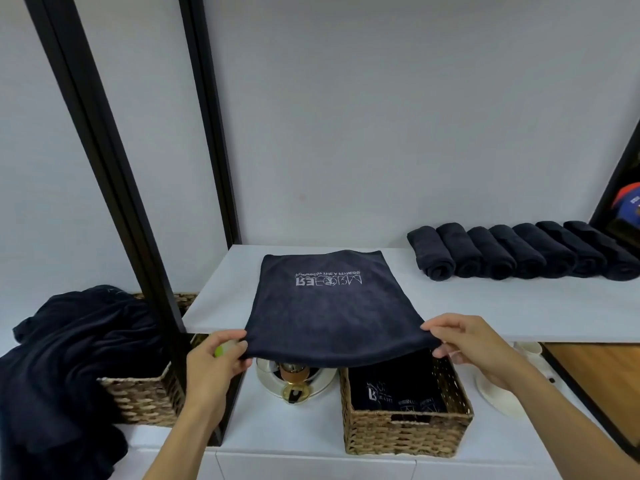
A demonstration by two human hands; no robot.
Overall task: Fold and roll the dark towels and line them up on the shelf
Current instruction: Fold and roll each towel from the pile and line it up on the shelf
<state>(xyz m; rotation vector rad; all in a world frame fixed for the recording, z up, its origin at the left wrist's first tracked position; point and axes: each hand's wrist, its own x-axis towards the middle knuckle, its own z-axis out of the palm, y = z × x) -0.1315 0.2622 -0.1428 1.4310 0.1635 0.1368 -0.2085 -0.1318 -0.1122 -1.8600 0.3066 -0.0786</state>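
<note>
Where the view cuts off at far left: a heap of dark towels [69,358] spills over the left basket [138,396]; its lower part runs out of frame.
Left basket: wicker, mostly buried under the heap and crossed by a black post [114,188]; contents cannot be seen.
Left hand [214,365]: fingers curled, pinching the near left corner of the flat towel [332,306]; a small green thing [221,349] shows behind the thumb, too hidden to identify.
Flat towel: spread on the shelf [485,306], pale lettering upside down toward the far side, near edge overhanging the shelf front and held up between both hands.
Under the overhang: a shiny object [294,379] of glass and brass colour, its top covered by the towel; hard to make out.
Right basket [405,431]: wicker, on the white worktop [277,441], holding folded dark cloths [398,389] with pale print; their far part is hidden by the towel.
Right hand [467,344]: thumb on top, fingers beneath, pinching the near right corner.
Rolled towels [519,251]: seven, side by side and touching, on the far right of the shelf; the last meets the frame edge.
Far right: white dishes [502,393] partly behind the forearm; an orange and blue object [628,199], cut off.
</note>
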